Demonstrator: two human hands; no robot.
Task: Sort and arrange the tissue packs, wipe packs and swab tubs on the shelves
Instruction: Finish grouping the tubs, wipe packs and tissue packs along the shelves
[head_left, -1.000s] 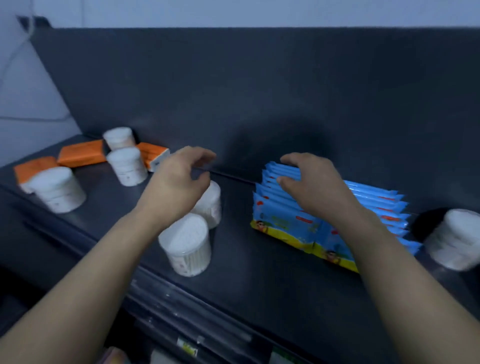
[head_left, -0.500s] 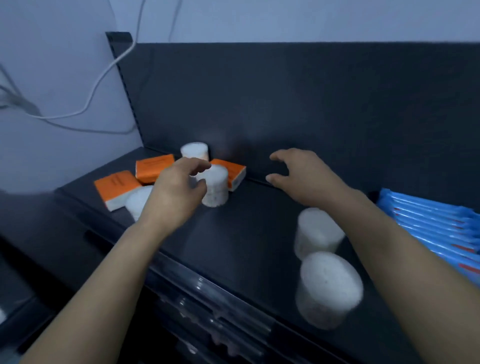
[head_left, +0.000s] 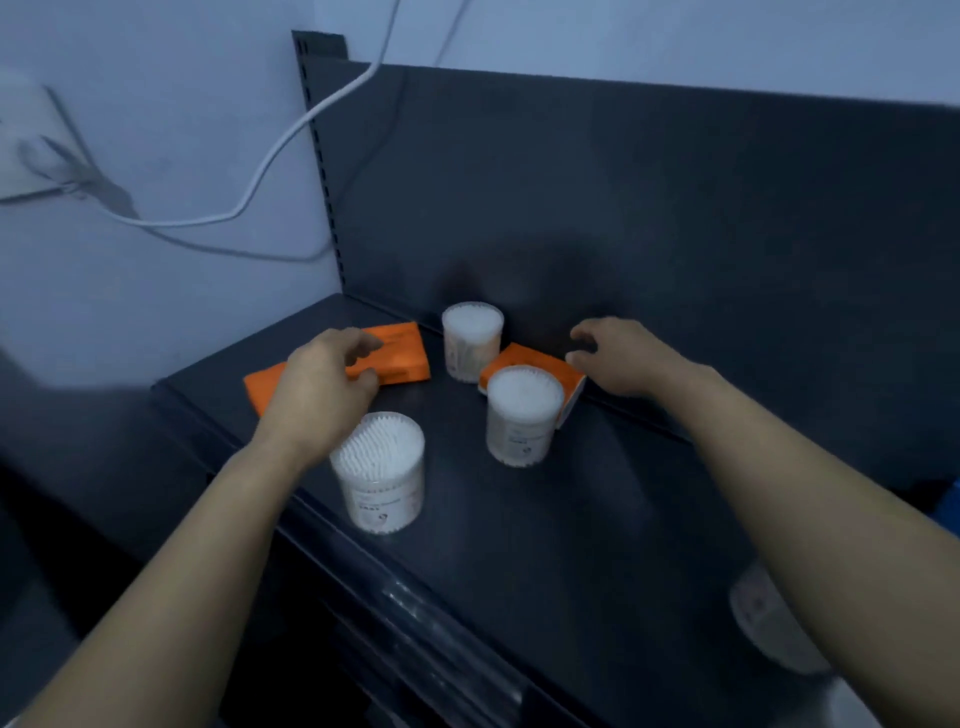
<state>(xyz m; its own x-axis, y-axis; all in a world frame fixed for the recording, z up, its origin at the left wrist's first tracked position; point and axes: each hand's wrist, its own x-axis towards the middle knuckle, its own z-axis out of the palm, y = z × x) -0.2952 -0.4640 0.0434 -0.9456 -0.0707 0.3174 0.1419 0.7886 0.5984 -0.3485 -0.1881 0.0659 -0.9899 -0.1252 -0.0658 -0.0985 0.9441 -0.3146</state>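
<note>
Top shelf, dark, left end against the wall. Both hands are over the back-left corner.

Left hand: palm down over two orange tissue packs that lie flat, end to end. Left tissue pack is mostly hidden under the hand, the middle tissue pack shows past the fingers. Fingers are half-curled with a narrow gap to the thumb at the near end of the middle pack. Can't tell if they grip it or only hover.

Right hand: palm down near the back panel, fingers loosely curled and spread, holding nothing. The thumb tip is just beside the back corner of the right tissue pack; can't tell if it touches.

Swab tubs, all upright:
- back tub near the back panel, between the middle and right tissue packs
- centre tub in front of the right tissue pack, hiding part of it
- front tub near the shelf's front edge, just beside the left wrist
- one more tub low on the right, blurred, partly behind the right forearm

Sliver of blue wipe pack at the right edge, well apart from the rest.

White cable hangs along the wall and passes behind the top of the shelf upright.
</note>
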